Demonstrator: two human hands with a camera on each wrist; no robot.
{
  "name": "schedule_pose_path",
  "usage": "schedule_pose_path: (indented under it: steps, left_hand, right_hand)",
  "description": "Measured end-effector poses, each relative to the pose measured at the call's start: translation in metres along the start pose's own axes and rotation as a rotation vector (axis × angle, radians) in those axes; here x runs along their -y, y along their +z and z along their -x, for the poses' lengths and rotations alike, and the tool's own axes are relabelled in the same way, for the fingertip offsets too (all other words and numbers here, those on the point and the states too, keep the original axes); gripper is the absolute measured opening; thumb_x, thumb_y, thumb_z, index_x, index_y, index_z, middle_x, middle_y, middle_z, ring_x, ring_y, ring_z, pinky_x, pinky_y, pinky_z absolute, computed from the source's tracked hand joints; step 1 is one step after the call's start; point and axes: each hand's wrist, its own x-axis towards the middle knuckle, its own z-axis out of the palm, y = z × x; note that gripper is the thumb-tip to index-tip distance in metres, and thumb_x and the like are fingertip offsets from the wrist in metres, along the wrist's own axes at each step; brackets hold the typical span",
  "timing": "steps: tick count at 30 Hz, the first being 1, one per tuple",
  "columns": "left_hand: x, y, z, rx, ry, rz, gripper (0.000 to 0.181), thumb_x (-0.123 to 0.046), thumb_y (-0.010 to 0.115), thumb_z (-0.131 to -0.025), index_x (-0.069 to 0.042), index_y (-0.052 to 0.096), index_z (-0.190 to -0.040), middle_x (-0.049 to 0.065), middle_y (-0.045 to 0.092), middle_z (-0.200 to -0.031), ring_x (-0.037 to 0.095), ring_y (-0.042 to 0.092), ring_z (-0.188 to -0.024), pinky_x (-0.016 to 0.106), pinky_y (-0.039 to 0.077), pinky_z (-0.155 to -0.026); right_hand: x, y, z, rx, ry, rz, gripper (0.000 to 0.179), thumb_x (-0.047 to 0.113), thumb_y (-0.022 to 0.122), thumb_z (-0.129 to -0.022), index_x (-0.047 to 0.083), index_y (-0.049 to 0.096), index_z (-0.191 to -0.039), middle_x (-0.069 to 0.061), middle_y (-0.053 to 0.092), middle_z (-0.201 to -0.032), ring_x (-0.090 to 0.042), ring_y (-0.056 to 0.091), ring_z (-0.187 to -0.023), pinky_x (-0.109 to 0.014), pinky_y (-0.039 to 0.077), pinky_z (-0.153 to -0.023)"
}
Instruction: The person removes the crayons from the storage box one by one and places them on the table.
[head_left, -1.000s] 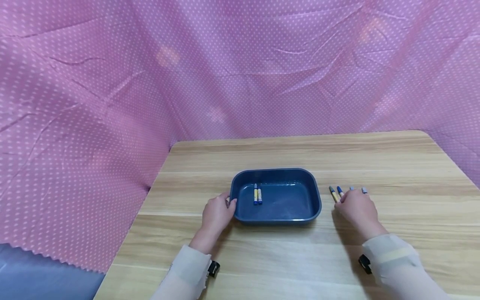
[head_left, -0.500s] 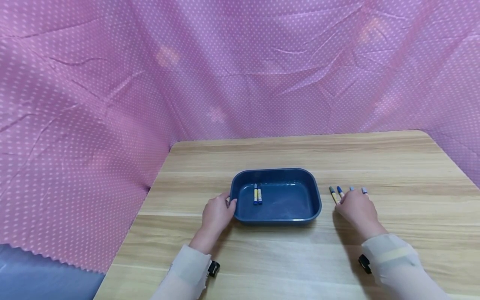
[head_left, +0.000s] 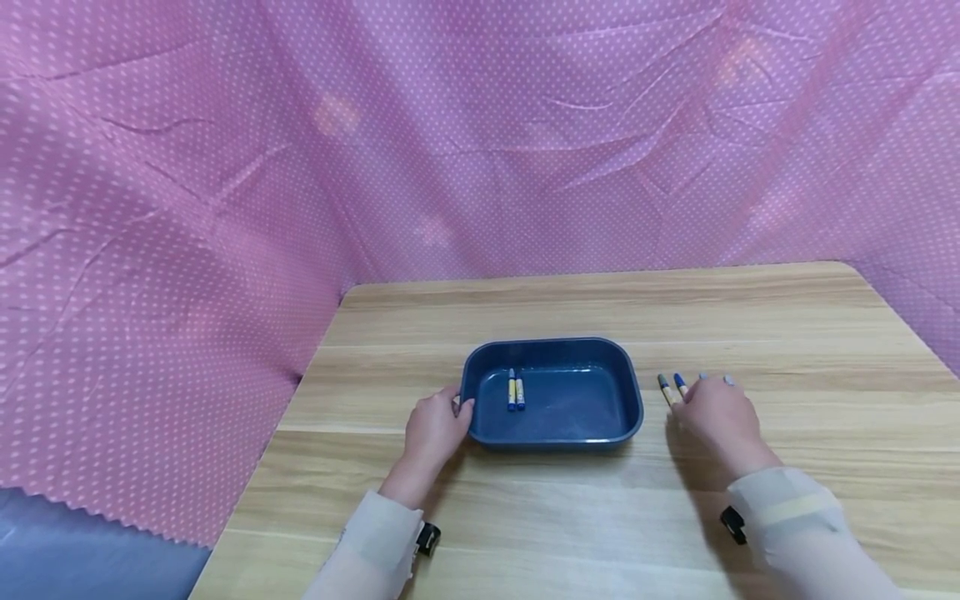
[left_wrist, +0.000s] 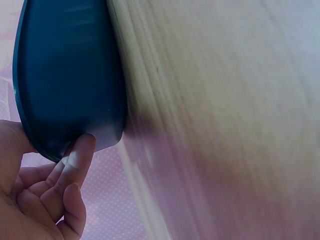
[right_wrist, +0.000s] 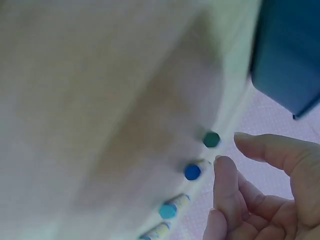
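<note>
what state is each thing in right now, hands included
tray: upright on the table, open on top, two crayons inside
crayons in tray: lying side by side, near its left end
loose crayons: four, lying in a row to the right of the tray
left hand: gripping the tray's left end
right hand: at the loose crayons, thumb and index fingertips apart
curtain: hanging, creased

Pale wood-grain table (head_left: pixel 555 308) with rounded far corners, before a pink-purple cloth (head_left: pixel 525 158) dotted in white.
The creased cloth hangs behind and at both sides, its wavy hem (head_left: pixel 105 512) at left ending above a smooth blue-grey surface (head_left: pixel 82 554); warm light patches (head_left: pixel 336 115) glow on it.
</note>
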Motion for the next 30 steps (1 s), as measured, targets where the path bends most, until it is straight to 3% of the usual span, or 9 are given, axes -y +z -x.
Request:
schedule_pose_path:
  steps: [5, 10, 17, 30]
  left_hand:
    - [0.000, 0.000, 0.000, 0.008, -0.004, 0.013, 0.035, -0.031, 0.054, -0.084, -0.006, 0.058, -0.109, -0.003, 0.050, -0.057, 0.012, 0.048, -0.051, 0.023, 0.039, -0.046]
    - [0.000, 0.000, 0.001, -0.001, -0.002, 0.012, 0.035, -0.030, 0.054, -0.084, -0.006, 0.058, -0.109, -0.003, 0.050, -0.058, 0.012, 0.048, -0.051, 0.023, 0.039, -0.047]
    - [0.000, 0.001, 0.001, 0.007, -0.007, 0.018, 0.036, -0.031, 0.054, -0.084, -0.006, 0.058, -0.109, -0.001, 0.054, -0.065, 0.011, 0.049, -0.053, 0.022, 0.041, -0.048]
    - [0.001, 0.001, 0.000, 0.011, -0.007, 0.032, 0.035, -0.031, 0.053, -0.084, -0.006, 0.058, -0.109, -0.002, 0.051, -0.059, 0.011, 0.048, -0.049, 0.024, 0.039, -0.045]
  right_hand:
    - [0.003, -0.017, 0.000, -0.045, -0.028, -0.021, 0.029, 0.026, 0.057, -0.079, -0.002, 0.062, -0.084, -0.014, 0.060, -0.076, -0.026, 0.052, -0.062, -0.036, 0.038, -0.051]
    - [0.008, -0.031, 0.001, -0.133, -0.061, -0.027, 0.046, 0.032, 0.059, -0.078, -0.008, 0.056, -0.099, -0.025, 0.058, -0.093, -0.034, 0.056, -0.072, -0.043, 0.041, -0.059]
    - [0.018, -0.041, 0.002, -0.210, -0.083, -0.032, 0.046, 0.033, 0.058, -0.078, -0.006, 0.056, -0.102, -0.021, 0.060, -0.091, -0.037, 0.054, -0.079, -0.042, 0.040, -0.059]
    - [0.048, -0.051, 0.004, -0.234, -0.134, -0.061, 0.051, 0.038, 0.058, -0.078, -0.003, 0.052, -0.109, -0.021, 0.057, -0.099, -0.036, 0.053, -0.085, -0.042, 0.040, -0.062]
